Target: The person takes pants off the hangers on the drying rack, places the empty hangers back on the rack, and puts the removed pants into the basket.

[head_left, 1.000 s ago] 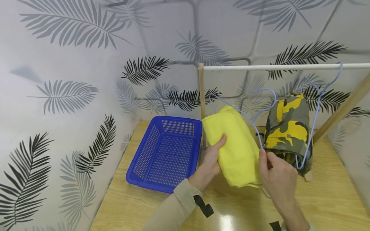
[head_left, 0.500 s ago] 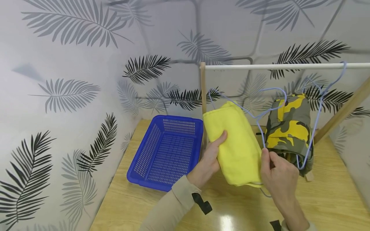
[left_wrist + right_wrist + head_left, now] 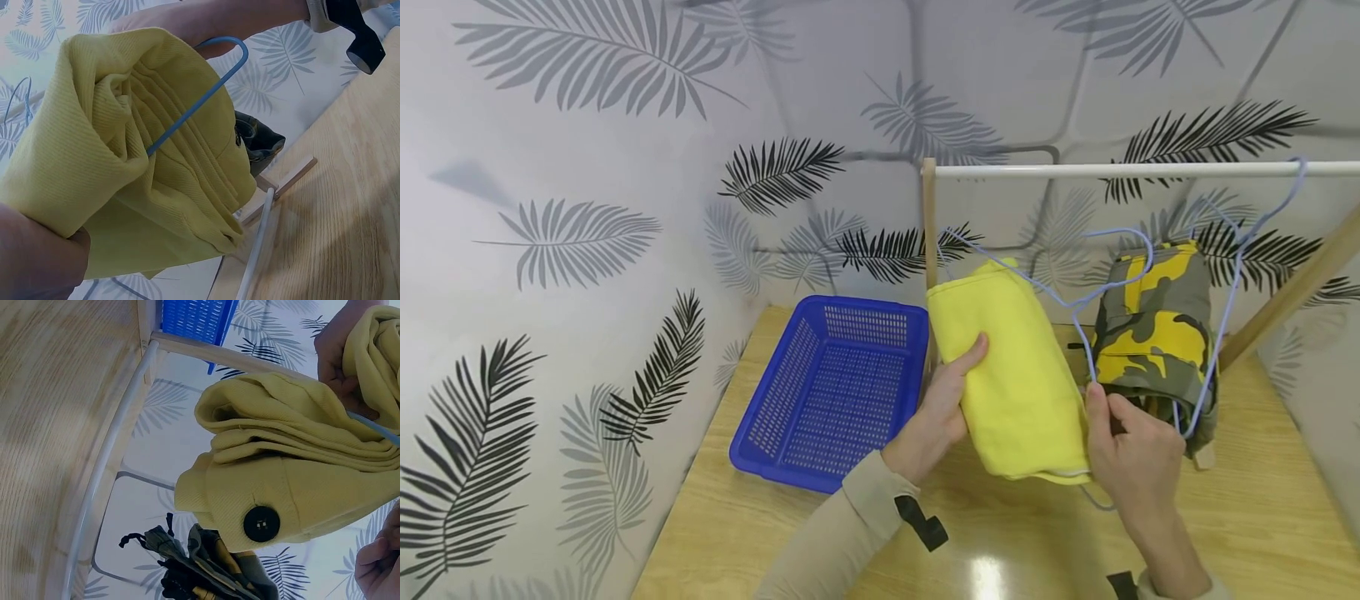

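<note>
A folded yellow garment hangs over a blue hanger, in front of the rack. My left hand grips the garment's left side, thumb lying on the front and the other fingers hidden behind it. At the garment's right edge, my right hand pinches the hanger's wire with thumb and curled index finger. The hanger's hook points right, below the rail and apart from it. In the left wrist view, the hanger wire runs into the layered folds. A black button shows on the waistband in the right wrist view.
A white rail on wooden posts spans the back right. From it a second blue hanger carries a camouflage garment, close to my right hand. A blue basket stands left on the wooden table.
The held hanger has turned a little, its hook shifting right toward the camouflage garment. My right hand and the yellow garment's lower edge have moved slightly right; both hands keep their hold.
</note>
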A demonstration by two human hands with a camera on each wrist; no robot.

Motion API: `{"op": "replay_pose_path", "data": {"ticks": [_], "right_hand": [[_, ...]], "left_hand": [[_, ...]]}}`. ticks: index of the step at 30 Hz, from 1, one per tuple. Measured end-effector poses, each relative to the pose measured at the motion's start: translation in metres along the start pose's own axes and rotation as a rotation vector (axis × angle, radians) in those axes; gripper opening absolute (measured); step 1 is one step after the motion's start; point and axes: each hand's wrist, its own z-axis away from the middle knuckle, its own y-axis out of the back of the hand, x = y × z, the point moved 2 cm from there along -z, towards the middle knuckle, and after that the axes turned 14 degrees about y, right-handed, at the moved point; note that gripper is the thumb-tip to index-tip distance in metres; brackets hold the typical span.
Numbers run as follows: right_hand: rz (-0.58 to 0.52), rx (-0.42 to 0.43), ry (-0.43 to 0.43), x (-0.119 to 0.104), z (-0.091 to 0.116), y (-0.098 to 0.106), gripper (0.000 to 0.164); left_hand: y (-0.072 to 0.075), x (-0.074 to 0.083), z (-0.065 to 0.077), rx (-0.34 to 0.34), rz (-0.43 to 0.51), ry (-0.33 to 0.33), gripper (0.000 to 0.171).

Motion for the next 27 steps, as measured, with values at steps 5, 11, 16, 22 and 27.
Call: {"op": "replay_pose_path", "data": {"ticks": [5,11,16,22,27], "right_hand": [[-0.006,0.001,-0.006,0.004,0.001,0.0,0.064],[0.001,-0.011,-0.034,0.007,0.003,-0.001,0.065],[-0.005,-0.001,-0.026,0.01,0.007,-0.002,0.062],[-0.076,0.031,-0.056,0.016,0.011,-0.004,0.062],[-0.111,0.049,-0.045,0.02,0.012,-0.007,0.063]], "left_hand": [[0.001,0.002,0.002,-0.01,-0.01,0.011,0.009],[0.002,0.003,0.003,-0.007,-0.029,0.017,0.009],[0.0,0.004,0.005,-0.014,-0.028,0.007,0.01],[-0.003,0.006,0.008,-0.028,-0.022,0.002,0.007],[-0.004,0.008,0.01,-0.023,-0.021,0.013,0.005]]}}
